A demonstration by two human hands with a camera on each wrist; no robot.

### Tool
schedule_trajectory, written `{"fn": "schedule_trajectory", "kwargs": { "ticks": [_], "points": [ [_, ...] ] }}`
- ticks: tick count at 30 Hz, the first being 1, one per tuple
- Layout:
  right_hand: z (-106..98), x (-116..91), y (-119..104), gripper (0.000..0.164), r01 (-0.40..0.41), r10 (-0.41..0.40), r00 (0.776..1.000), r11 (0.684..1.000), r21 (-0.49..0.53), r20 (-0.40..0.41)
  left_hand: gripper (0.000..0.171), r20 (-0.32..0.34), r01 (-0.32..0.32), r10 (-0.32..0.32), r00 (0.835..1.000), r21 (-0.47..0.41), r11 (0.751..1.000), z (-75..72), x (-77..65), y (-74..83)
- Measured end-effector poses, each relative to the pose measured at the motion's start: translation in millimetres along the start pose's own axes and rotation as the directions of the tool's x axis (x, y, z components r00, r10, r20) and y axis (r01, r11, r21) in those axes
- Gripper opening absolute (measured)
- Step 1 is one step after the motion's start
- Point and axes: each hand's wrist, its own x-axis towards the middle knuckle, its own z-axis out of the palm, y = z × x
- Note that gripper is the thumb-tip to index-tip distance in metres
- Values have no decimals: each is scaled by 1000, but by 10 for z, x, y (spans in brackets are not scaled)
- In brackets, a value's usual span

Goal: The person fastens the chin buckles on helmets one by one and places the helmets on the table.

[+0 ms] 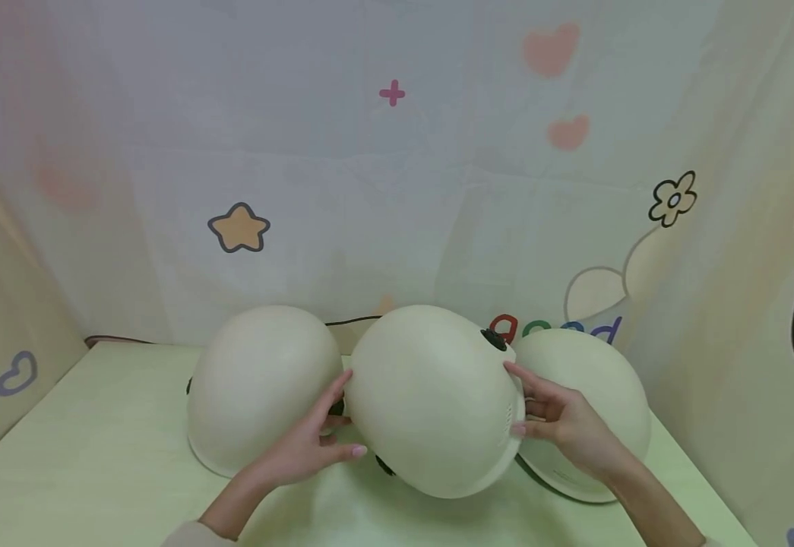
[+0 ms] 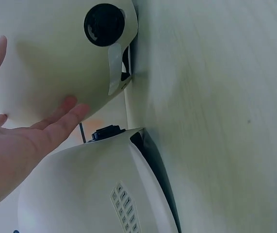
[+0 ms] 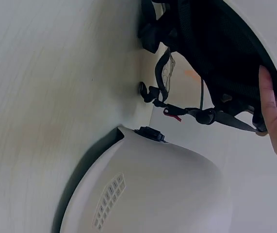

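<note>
Three cream helmets stand side by side on the table. Both hands are at the middle helmet (image 1: 431, 403), which is tilted with its right rim raised. My left hand (image 1: 301, 448) lays fairly straight fingers against its left side, thumb apart; the left wrist view shows a round black knob (image 2: 104, 25) there. At the raised rim, my right hand (image 1: 567, 425) pinches the edge between thumb and fingers (image 3: 270, 94). Beneath the shell, the right wrist view shows black padding (image 3: 220, 48) and a chin strap (image 3: 177, 110) with a small red piece.
Close on the left sits another helmet (image 1: 260, 380), just behind my left wrist. A third helmet (image 1: 602, 410) is at the right, partly behind my right hand. The pale table (image 1: 96, 433) meets a printed cloth backdrop (image 1: 383, 190) at the back and sides.
</note>
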Motion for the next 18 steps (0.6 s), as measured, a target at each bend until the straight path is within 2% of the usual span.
{"fn": "schedule_trajectory", "kwargs": {
  "ticks": [4, 8, 13, 18],
  "points": [
    [32, 4, -17, 81, -44, 43, 999, 996, -71, -17, 91, 0, -3, 3, 1000, 3, 1000, -10, 6, -8],
    [87, 10, -8, 86, -77, 73, 997, 992, -96, -38, 91, 6, -1, 1, 1000, 11, 1000, -24, 1, -8],
    [181, 19, 46, 91, -94, 84, 994, 983, -156, -71, 91, 6, -2, 2, 1000, 22, 1000, -34, -4, -9],
    [306, 45, 129, 93, -96, 83, 992, 983, -155, -92, 92, -8, -6, 6, 1000, 27, 1000, -37, 13, -24]
  ]
}}
